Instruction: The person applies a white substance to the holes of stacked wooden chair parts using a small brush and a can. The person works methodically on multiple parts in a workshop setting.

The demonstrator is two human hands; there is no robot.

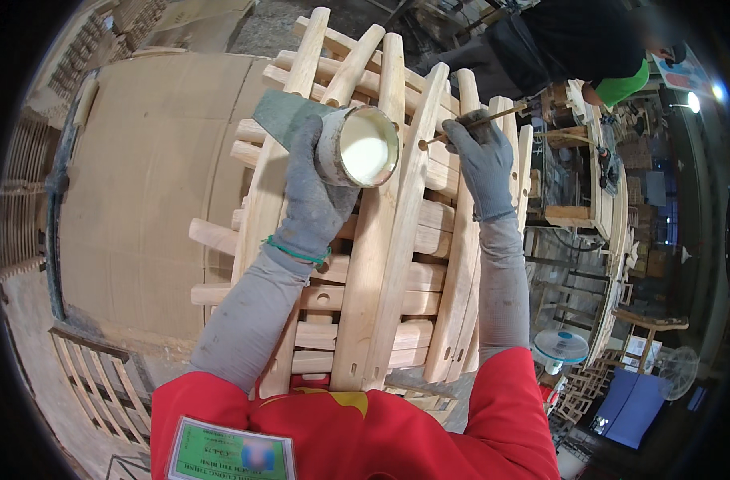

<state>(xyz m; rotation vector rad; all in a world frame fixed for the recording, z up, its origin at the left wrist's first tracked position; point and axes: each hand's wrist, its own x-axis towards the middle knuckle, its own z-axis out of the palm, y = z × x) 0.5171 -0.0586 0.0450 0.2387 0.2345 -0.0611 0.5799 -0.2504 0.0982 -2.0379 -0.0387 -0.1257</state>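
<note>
My left hand (311, 188), in a grey glove, is closed round a stained cup (330, 152) of creamy white liquid (366, 150). Beside the cup juts a flat grey-green piece (281, 118); whether my fingers touch it I cannot tell. In my right hand (486, 164), also gloved, a thin stick (493, 117) is pinched. Its lower left tip is at a round hole in a pale wooden bar (409, 192). Under both hands lies a stack of wooden bars (365, 272), layered crosswise, several with holes or slots.
A large brown cardboard sheet (149, 192) spreads to the left of the stack, with a slatted wooden frame (101, 388) below it. Another person (561, 48) in dark clothes is at the upper right. Two fans, one a blue-and-white fan (561, 347), stand at the right among wooden furniture parts.
</note>
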